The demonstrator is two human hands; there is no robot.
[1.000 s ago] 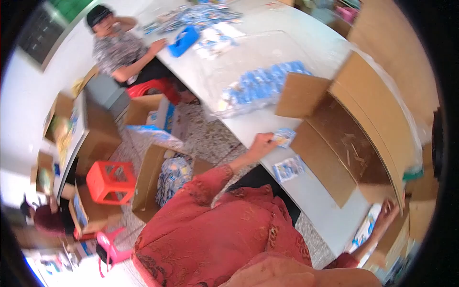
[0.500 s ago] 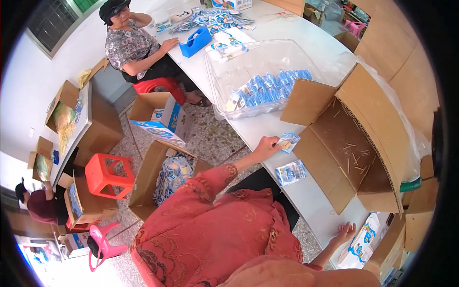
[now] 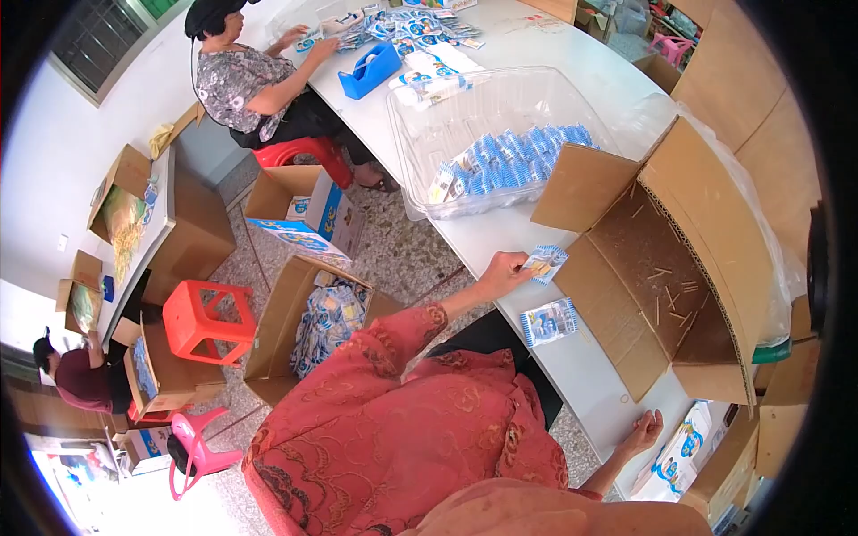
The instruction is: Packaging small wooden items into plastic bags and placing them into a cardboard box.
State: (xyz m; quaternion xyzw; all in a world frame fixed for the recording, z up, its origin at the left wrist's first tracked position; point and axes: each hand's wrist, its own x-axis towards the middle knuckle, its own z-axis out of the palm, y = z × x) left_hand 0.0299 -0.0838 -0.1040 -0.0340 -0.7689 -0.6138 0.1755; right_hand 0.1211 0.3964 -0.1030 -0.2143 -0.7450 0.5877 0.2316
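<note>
My left hand [image 3: 503,273] pinches a small blue-and-white snack packet [image 3: 543,264] by its edge, just above the white table [image 3: 572,371]. Below it a second snack packet [image 3: 549,322] lies flat on the tabletop. Both are beside an open cardboard box [image 3: 617,308] lying on its side, with a few thin sticks scattered inside. My right hand [image 3: 642,433] rests low over the table's near right part, its fingers loosely curled and apart, holding nothing. Nearest to it is a stack of flat white printed bags [image 3: 681,454].
A clear plastic tub [image 3: 420,204] holds many blue packets. Behind it are a blue tape dispenser [image 3: 370,71] and a packet pile [image 3: 416,31]. A co-worker [image 3: 250,80] sits at the far left. On the floor stand a carton of packets [image 3: 268,357] and a red stool [image 3: 207,313].
The seated co-worker has turned to the table and now handles a packet with both hands. My left hand keeps its packet almost in place; the fingers of my right hand have drawn slightly closer together.
</note>
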